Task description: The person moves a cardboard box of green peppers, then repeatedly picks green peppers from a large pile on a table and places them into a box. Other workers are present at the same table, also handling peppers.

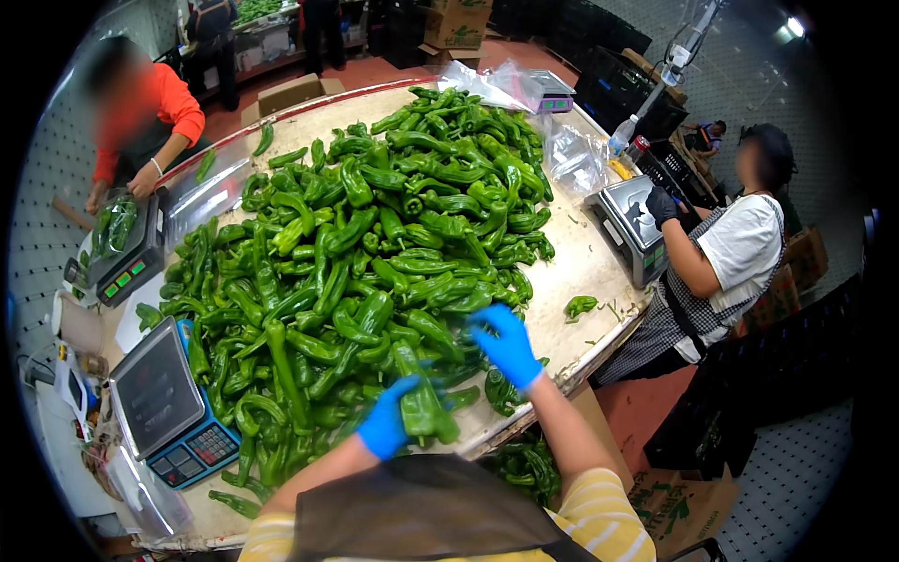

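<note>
A large heap of long green peppers point(379, 232) covers the table point(562, 358) before me. My left hand point(388, 420), in a blue glove, grips a few peppers point(419, 407) at the near edge of the heap. Just up and to the right, my right hand point(507, 345), gloved in blue too, reaches over the heap's right front side. Its fingers are bent and blurred, and whether they hold a pepper is unclear. More peppers point(523, 464) lie below the table edge, partly hidden behind my right arm.
At left stands a blue digital scale point(168, 407); beyond it, a co-worker handles bagged peppers point(116, 225) on another scale point(133, 246). A second co-worker's gloved hand point(660, 206) touches the right scale point(632, 225). Plastic bags point(572, 154) and a bottle point(623, 133) sit behind.
</note>
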`<state>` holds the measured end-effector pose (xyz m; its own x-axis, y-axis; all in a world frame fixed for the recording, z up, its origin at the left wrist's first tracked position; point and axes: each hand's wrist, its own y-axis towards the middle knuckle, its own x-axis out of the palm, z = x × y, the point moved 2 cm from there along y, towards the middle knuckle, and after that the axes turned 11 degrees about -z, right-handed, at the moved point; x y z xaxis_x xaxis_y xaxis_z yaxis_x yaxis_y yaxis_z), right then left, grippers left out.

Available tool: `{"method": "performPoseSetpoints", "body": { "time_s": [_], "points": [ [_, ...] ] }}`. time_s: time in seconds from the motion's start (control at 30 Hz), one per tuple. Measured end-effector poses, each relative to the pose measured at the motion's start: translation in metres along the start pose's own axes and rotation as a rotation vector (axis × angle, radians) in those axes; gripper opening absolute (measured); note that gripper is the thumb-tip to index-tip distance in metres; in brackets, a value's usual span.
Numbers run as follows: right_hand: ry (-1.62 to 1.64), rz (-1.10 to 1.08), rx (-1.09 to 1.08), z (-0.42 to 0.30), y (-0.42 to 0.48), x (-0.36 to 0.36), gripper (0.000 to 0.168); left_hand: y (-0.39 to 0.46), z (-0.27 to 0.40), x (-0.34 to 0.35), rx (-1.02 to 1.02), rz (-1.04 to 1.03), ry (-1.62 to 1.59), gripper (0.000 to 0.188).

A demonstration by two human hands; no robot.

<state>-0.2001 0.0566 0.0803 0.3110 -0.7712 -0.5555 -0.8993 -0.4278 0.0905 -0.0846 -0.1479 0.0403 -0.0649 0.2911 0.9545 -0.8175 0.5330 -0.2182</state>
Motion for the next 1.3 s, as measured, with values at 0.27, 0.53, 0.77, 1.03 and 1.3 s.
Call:
{"method": "performPoseSetpoints", "body": {
  "time_s": [0.27,0.53,0.77,1.03,1.3],
  "points": [
    [-0.250,-0.121,-0.052,0.093,0.040,-0.010,0.047,-0.018,0.003,0.001,-0.068,-0.077,-0.097,0.078],
    [0.163,-0.071,0.107,0.070,0.003,0.009,0.045,-0.016,-0.011,-0.011,-0.139,-0.032,-0.048,0.074],
    [0.463,0.072,0.486,0.046,-0.019,0.010,0.033,-0.022,-0.008,0.011,-0.084,-0.145,-0.076,0.080],
    [1.166,-0.013,0.692,0.052,-0.089,0.015,0.047,-0.026,-0.012,-0.007,-0.068,-0.140,-0.005,0.074],
    [0.827,-0.125,0.432,-0.024,-0.118,0.033,0.039,-0.031,-0.013,0.003,0.018,-0.293,0.010,0.091]
  ]
}}
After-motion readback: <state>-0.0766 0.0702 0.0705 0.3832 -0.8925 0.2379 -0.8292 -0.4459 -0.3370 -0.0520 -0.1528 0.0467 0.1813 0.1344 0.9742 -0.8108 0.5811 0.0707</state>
